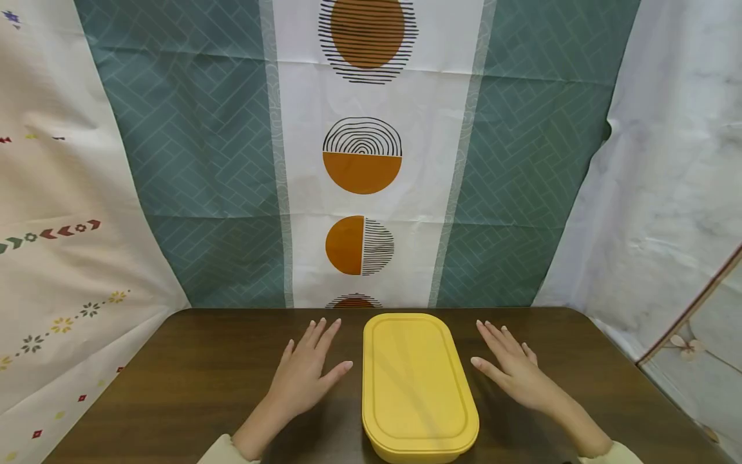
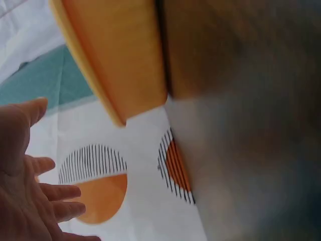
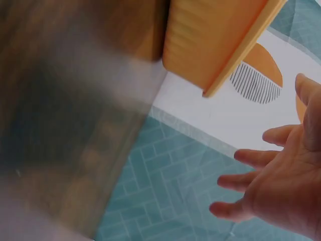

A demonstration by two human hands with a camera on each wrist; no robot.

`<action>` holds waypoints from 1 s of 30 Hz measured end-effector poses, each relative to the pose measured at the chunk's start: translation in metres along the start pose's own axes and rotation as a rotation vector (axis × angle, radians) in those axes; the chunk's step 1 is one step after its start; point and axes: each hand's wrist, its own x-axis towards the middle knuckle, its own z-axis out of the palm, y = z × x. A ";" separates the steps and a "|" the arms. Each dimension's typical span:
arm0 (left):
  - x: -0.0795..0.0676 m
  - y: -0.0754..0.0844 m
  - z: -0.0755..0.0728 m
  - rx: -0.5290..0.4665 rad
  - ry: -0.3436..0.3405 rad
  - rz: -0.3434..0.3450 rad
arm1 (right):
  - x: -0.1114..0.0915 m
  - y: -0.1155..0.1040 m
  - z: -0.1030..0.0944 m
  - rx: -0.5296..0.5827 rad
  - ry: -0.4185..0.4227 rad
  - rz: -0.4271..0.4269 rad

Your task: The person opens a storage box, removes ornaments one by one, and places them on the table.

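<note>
A yellow rectangular box with rounded corners and a lid (image 1: pixel 417 380) stands on the dark wooden table, its long side running away from me. Left of it, my left hand (image 1: pixel 305 377) hovers with fingers spread and straight, apart from the box. On the other side my right hand (image 1: pixel 516 370) is held likewise, fingers extended and thumb toward the box. Both wrist views show the box's yellow side wall (image 2: pixel 120 55) and the overhanging lid rim, with the palm and fingers away from it. Neither hand holds anything. The inside of the box is hidden by the lid.
The dark wooden table (image 1: pixel 191 380) ends at a hanging cloth (image 1: pixel 362 283) with green panels and orange-and-black circles. A cream patterned cloth (image 1: pixel 69 270) hangs at the left, and a white marbled sheet (image 1: pixel 672 193) at the right.
</note>
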 end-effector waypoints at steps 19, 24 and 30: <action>-0.001 0.025 0.026 -0.651 -0.199 -0.069 | -0.002 0.002 0.016 0.311 -0.224 -0.008; 0.000 0.028 0.030 -0.710 -0.236 -0.103 | -0.002 0.001 0.016 0.375 -0.282 -0.020; 0.000 0.030 0.031 -0.729 -0.274 -0.118 | -0.002 0.003 0.018 0.439 -0.332 -0.028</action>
